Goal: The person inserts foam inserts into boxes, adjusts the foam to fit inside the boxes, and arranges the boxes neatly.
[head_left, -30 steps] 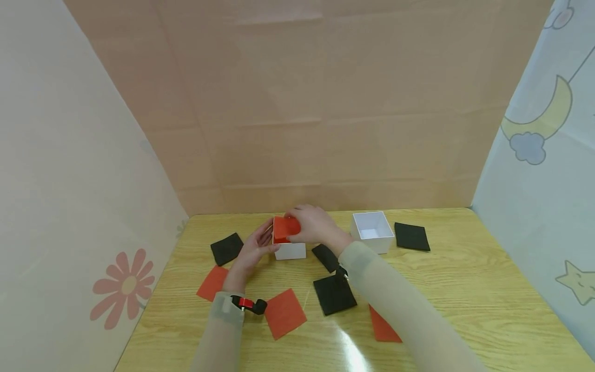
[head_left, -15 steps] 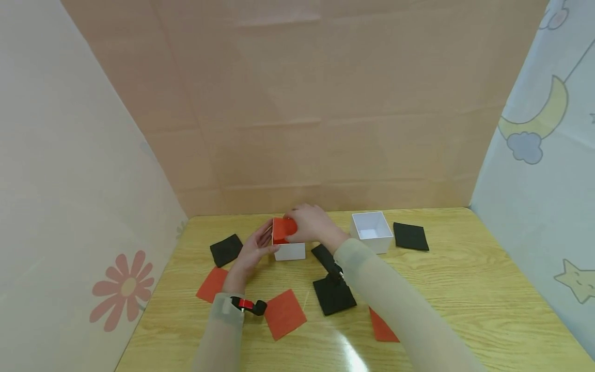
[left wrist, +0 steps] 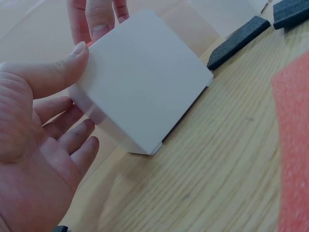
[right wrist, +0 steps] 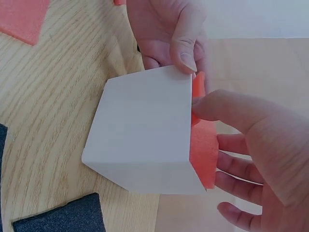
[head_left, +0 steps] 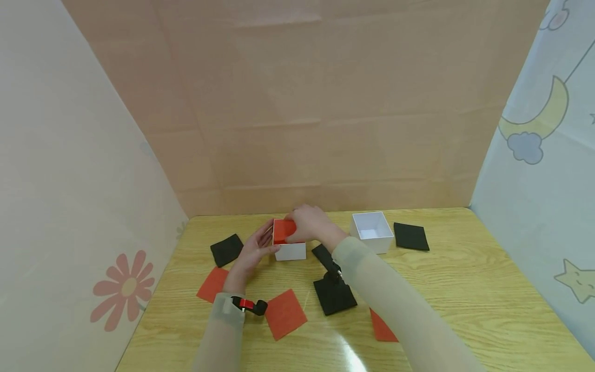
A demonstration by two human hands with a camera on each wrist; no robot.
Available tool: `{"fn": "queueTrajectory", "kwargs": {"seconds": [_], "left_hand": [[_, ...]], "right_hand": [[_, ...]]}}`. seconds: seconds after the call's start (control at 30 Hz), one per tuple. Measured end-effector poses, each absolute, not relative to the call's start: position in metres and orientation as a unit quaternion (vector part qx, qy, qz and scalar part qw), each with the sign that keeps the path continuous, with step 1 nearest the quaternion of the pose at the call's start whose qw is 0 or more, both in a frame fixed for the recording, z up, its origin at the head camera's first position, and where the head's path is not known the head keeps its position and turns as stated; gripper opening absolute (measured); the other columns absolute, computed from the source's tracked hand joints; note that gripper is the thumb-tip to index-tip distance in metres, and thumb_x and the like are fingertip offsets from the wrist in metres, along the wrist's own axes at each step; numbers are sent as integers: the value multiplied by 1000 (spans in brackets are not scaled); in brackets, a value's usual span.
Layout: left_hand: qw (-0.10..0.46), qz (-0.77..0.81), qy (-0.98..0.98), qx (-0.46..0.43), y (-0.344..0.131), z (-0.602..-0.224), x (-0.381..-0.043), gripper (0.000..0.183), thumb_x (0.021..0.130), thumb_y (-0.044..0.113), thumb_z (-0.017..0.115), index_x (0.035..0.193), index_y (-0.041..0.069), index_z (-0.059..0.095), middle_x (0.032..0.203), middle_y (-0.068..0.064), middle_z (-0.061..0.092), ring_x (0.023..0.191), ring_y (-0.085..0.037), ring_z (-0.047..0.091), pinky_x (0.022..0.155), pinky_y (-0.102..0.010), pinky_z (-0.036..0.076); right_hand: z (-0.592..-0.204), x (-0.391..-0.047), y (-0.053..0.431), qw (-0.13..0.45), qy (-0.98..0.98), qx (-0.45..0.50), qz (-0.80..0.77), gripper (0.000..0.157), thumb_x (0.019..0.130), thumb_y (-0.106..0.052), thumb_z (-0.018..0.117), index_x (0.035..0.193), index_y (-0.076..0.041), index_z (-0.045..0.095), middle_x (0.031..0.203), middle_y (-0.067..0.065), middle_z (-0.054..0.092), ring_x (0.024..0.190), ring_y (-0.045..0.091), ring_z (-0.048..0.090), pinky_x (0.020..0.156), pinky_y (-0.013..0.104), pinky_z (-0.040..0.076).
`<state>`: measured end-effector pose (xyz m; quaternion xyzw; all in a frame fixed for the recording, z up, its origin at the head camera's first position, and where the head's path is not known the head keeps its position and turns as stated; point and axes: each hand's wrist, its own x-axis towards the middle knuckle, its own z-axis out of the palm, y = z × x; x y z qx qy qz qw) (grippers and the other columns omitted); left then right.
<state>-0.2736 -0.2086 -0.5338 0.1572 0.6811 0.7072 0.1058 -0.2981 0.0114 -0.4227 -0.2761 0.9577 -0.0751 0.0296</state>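
Note:
A white box [head_left: 291,252] stands at the back of the table, left of centre. My left hand [head_left: 251,252] steadies it from the left; in the left wrist view its thumb lies on one wall near the rim while the fingers reach along the adjoining side. A red foam sheet [right wrist: 205,150] sits in the mouth of the box, partly sticking out past the rim in the right wrist view. My right hand [head_left: 312,223] holds this sheet from the right, thumb at the rim and fingers along its far side. The inside of the box is mostly hidden.
A second white box [head_left: 377,244] stands open-topped to the right. Black foam squares [head_left: 334,295] lie around the table, one [head_left: 411,236] beside that box. Red foam squares [head_left: 285,314] lie nearer the front, one partly under the right sleeve [head_left: 386,289]. Walls enclose the back and sides.
The red foam sheet has sunk lower in the box under my right hand, which shifted slightly with it. My left hand has kept its place on the box.

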Motion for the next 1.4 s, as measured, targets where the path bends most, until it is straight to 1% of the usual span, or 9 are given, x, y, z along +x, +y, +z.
{"fn": "queueTrajectory", "kwargs": {"seconds": [0.17,0.3,0.53,0.63,0.73,0.87,1.03,1.13,1.4], "left_hand": [[103,707,684,150,-208,-533,-274,87,99,-3,73,171,10,25,175,-8,27,161,-27,26,126,-38,28],[101,707,685,145,-208,-534,-274,87,99,-3,74,171,10,26,175,-8,28,161,-28,27,126,-39,27],[105,706,686,141,-207,-534,-273,88,99,-2,74,171,10,25,175,-7,27,161,-27,26,126,-38,27],[106,708,683,146,-207,-533,-273,88,99,-2,74,171,9,24,176,-8,26,162,-28,24,126,-39,26],[107,708,681,151,-206,-532,-271,88,99,-3,73,171,8,24,176,-8,25,162,-28,24,127,-40,24],[109,709,681,147,-207,-531,-270,88,98,-4,73,171,9,25,176,-8,26,161,-28,24,127,-39,24],[109,708,683,142,-207,-530,-270,88,99,-3,73,171,10,25,176,-8,26,161,-28,25,126,-39,26],[107,707,685,142,-207,-530,-269,89,99,-3,73,171,8,24,176,-8,26,161,-29,25,126,-39,26],[105,706,686,140,-205,-530,-269,88,98,-3,74,171,8,25,175,-9,27,161,-29,25,127,-41,25]], "right_hand": [[-421,-299,10,48,957,-274,-80,54,89,-47,82,135,-20,76,111,-1,71,99,19,59,83,38,55],[-422,-299,12,54,955,-285,-69,59,91,-48,81,141,-20,72,125,4,69,111,24,59,91,43,55],[-427,-302,21,68,944,-309,-97,72,94,-52,79,153,-14,61,147,11,58,129,30,54,106,46,52],[-429,-302,23,67,944,-303,-115,70,96,-50,78,154,-16,61,152,11,54,135,32,51,112,48,48],[-432,-303,25,50,945,-298,-126,61,96,-48,78,148,-18,67,151,10,54,136,31,50,114,47,46],[-436,-303,25,16,947,-297,-126,50,94,-46,81,136,-19,75,144,7,59,132,28,52,112,43,47],[-441,-302,24,0,950,-291,-112,50,90,-46,84,132,-18,78,137,5,61,126,26,53,107,41,50],[-444,-302,23,-2,951,-289,-108,51,88,-45,86,131,-18,79,136,5,62,123,26,53,104,41,52],[-447,-303,21,4,955,-279,-97,48,90,-43,85,131,-19,79,138,5,61,124,26,52,105,44,51]]}}
